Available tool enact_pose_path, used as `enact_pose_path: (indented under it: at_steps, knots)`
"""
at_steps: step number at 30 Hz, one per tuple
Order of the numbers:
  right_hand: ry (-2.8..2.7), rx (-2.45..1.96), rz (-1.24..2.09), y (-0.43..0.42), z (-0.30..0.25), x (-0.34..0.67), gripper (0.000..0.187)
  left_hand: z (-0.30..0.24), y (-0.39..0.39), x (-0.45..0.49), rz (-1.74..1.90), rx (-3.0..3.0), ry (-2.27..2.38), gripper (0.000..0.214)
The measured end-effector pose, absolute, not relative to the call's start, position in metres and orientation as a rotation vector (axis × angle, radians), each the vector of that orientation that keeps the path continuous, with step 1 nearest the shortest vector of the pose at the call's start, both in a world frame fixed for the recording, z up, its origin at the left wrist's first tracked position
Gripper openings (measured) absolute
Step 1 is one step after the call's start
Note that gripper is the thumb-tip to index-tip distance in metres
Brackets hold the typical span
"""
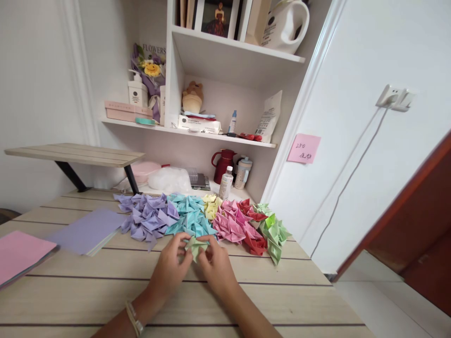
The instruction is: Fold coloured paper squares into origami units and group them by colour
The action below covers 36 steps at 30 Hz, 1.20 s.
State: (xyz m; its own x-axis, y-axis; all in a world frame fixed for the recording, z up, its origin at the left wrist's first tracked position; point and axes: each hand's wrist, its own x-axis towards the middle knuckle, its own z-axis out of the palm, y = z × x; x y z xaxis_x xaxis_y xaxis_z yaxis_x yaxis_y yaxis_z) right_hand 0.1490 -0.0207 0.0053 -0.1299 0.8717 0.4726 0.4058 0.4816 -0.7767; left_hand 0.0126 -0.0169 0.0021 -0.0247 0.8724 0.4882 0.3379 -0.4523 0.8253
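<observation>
Between my two hands is a small piece of folded light green paper (196,248), low over the wooden table. My left hand (173,260) pinches its left side between thumb and fingers. The right side is gripped by my right hand (215,264) in the same way. Parts of the paper are hidden behind my fingers. Just beyond lie heaps of folded paper pieces: purple ones (148,216), blue ones (192,220), yellow ones (210,206), pink ones (229,223), red ones (255,244) and green ones (276,232).
Left on the table (88,295) lie purple sheets (86,230) and a pink stack (23,256). A small raised stand (75,154) is at the back left. Behind the heaps are a bottle (226,184), a red jug (224,166) and shelves (225,136) with household things.
</observation>
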Motion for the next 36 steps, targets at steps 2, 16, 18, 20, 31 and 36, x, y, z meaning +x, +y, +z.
enact_pose_path:
  at_steps: [2,16,18,20,31,36]
  knots:
    - [-1.673,-1.063,0.666,-0.018,0.003,0.149,0.021,0.004,-0.017,0.010,1.418,1.865,1.283,0.022]
    - [-1.801,-0.933,0.522,-0.014,0.008,0.162,0.026,0.009,-0.015,0.000,1.196,2.078,1.220,0.038]
    - [-1.839,-0.926,0.484,-0.017,0.008,0.159,0.025,0.005,-0.013,-0.002,1.084,2.213,1.330,0.041]
    - [-1.880,-0.936,0.429,-0.020,0.008,0.157,0.025,0.002,-0.012,-0.004,0.969,2.286,1.463,0.046]
    - [-1.584,-0.943,0.744,-0.015,0.004,0.154,0.015,0.002,-0.012,-0.003,1.002,2.350,1.410,0.060]
    - [-1.316,-0.801,1.104,-0.005,0.002,0.159,0.022,0.017,-0.019,-0.005,1.078,2.275,1.254,0.040]
